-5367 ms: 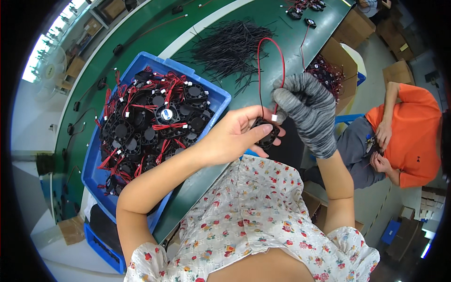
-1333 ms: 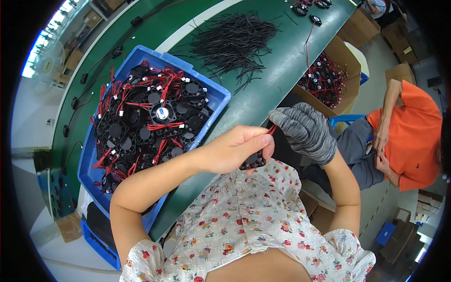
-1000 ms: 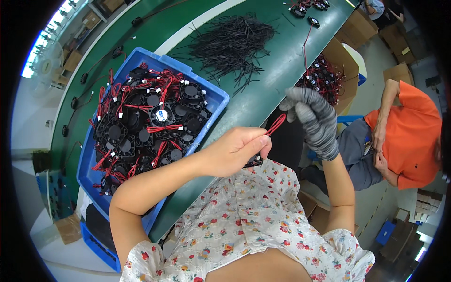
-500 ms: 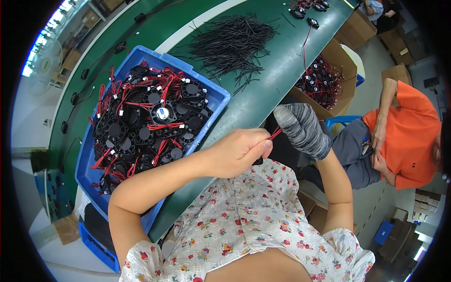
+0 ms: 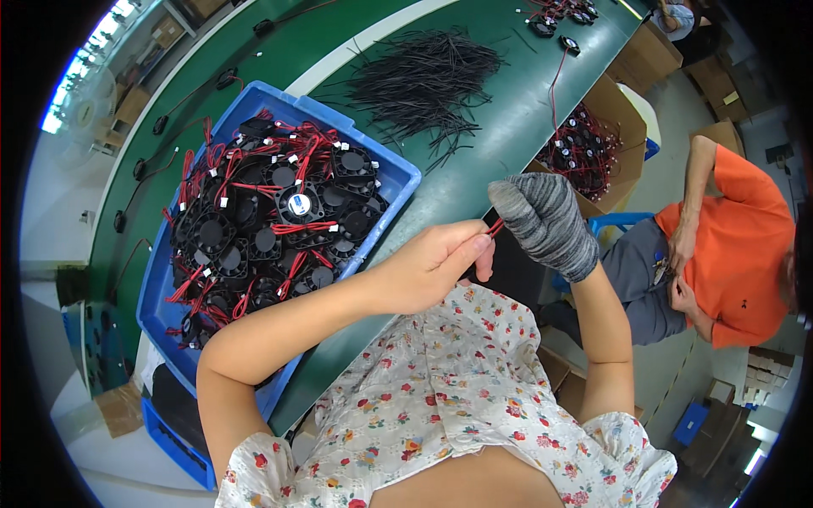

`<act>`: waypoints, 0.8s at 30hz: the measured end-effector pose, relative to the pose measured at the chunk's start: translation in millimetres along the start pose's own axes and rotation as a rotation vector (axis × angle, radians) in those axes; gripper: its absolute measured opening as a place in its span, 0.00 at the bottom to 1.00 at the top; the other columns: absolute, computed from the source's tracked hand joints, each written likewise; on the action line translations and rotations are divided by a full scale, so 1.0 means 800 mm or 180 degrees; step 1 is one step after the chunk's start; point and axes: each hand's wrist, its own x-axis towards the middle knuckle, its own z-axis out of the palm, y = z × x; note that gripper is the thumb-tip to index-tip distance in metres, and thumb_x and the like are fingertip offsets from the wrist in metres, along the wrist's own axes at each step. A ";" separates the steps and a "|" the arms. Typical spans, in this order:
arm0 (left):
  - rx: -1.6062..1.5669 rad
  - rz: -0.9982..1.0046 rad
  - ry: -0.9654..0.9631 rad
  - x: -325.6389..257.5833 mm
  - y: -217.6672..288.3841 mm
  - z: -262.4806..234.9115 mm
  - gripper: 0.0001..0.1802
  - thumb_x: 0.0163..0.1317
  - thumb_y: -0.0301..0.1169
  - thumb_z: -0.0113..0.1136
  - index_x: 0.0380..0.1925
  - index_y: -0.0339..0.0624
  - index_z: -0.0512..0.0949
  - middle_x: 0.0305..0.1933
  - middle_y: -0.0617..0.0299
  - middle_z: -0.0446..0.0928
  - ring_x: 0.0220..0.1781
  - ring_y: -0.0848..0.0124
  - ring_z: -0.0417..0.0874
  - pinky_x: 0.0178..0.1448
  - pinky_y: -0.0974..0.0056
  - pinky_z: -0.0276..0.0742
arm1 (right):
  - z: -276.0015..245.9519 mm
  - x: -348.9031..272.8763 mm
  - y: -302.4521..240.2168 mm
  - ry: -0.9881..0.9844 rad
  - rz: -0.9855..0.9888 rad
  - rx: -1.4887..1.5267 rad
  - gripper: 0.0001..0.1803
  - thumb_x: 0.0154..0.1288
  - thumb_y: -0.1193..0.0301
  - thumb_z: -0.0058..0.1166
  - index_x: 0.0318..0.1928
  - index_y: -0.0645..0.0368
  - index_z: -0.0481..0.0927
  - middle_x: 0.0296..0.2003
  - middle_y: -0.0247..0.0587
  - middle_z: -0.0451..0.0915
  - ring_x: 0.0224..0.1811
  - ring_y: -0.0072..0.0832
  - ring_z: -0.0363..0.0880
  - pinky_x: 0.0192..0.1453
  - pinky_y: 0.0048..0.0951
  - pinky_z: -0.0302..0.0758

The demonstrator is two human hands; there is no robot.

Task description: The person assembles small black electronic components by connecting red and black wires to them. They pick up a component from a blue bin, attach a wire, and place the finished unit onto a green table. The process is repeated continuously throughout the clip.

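Pinching a thin red wire lead [image 5: 494,227] between thumb and fingertips, the bare left hand [image 5: 432,267] is closed around it just short of the gloved right hand [image 5: 546,222], which is curled shut over the lead's other end; what else that grey knit glove encloses cannot be told. The lead runs in the small gap between the two hands, close above the person's chest, at the near edge of the green bench [image 5: 474,165]. It looks light, limp and thin, so it likely slips through a loose grip and kinks if bent sharply; best held near the end, on the insulation. Left of the left hand sits a blue bin [image 5: 398,173] full of small black fans [image 5: 296,205] with red leads. Beyond the hands lies a pile of black wires [image 5: 423,80]. To the right of the right hand, a cardboard box [image 5: 614,127] holds more fans, with a person in an orange shirt [image 5: 737,245] next to it.
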 end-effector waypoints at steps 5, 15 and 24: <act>-0.0953 -0.0522 0.0315 0.003 0.003 -0.001 0.16 0.68 0.38 0.32 0.25 0.41 0.62 0.27 0.61 0.70 0.34 0.72 0.73 0.37 0.69 0.72 | 0.014 0.023 0.037 0.0014 0.0995 0.0738 0.12 0.58 0.67 0.44 0.40 0.54 0.76 0.27 0.44 0.76 0.28 0.39 0.75 0.32 0.32 0.72; -0.1485 -0.0747 0.0696 0.009 0.011 -0.006 0.16 0.68 0.41 0.33 0.25 0.44 0.62 0.27 0.62 0.70 0.35 0.72 0.75 0.36 0.68 0.75 | 0.029 0.072 0.096 -0.0787 -0.0264 -0.1902 0.10 0.54 0.67 0.47 0.37 0.53 0.75 0.39 0.42 0.71 0.43 0.41 0.70 0.46 0.38 0.70; -0.0545 0.0172 0.1507 0.013 -0.002 -0.007 0.15 0.67 0.37 0.34 0.28 0.39 0.64 0.32 0.61 0.68 0.35 0.74 0.74 0.35 0.71 0.74 | 0.010 0.080 0.080 0.0425 -0.0203 0.0211 0.07 0.54 0.79 0.48 0.36 0.64 0.73 0.32 0.41 0.73 0.39 0.34 0.72 0.46 0.28 0.68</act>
